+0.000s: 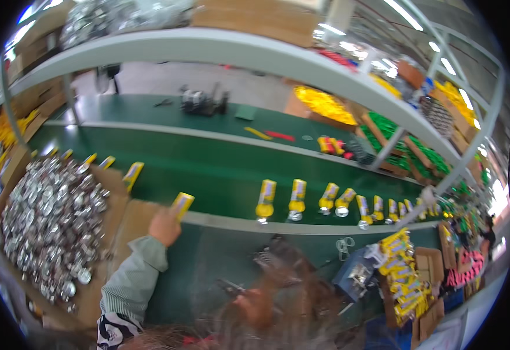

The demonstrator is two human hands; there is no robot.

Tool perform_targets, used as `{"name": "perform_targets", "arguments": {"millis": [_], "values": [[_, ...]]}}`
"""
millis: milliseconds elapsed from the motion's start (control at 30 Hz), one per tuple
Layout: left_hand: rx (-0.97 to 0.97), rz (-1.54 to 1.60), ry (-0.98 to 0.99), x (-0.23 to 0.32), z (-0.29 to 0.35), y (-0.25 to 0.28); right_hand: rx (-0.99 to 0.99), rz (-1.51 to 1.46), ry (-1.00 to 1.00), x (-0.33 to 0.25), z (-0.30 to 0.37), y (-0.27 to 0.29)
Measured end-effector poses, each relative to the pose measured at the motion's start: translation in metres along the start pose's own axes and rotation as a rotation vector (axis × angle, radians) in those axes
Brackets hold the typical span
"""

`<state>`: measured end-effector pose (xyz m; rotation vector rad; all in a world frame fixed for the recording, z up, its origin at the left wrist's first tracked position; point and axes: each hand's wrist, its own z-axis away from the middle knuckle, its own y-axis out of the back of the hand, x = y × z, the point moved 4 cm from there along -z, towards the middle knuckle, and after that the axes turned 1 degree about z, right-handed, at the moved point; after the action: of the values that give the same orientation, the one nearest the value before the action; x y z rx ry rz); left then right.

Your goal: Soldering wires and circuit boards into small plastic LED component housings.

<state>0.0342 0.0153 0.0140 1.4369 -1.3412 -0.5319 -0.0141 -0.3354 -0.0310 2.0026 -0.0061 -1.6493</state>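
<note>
My left hand is closed on a yellow piece with a pale label, held at the near edge of the green belt. At the lower middle, my right hand is blurred; its fingers look closed on a slender dark metal thing whose kind I cannot make out. Just beyond it stands a blurred brown and black shape. Several yellow labelled pieces with shiny round ends lie in a row on the belt, to the right of my left hand.
A cardboard box of shiny round metal parts stands at left. On the right are a blue container and a heap of yellow labelled pieces. A pale shelf beam crosses above. Boxes of yellow parts and green parts sit beyond.
</note>
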Motion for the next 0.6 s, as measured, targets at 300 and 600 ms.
{"name": "perform_targets", "arguments": {"millis": [300,600], "values": [[-0.324,0.018,-0.037,0.058,0.186,0.039,0.007,-0.338,-0.216,-0.029,0.013,-0.002],[0.007,-0.552,0.39,-0.145,0.179,0.104,0.0,-0.384,-0.202,-0.048,0.012,-0.022]]}}
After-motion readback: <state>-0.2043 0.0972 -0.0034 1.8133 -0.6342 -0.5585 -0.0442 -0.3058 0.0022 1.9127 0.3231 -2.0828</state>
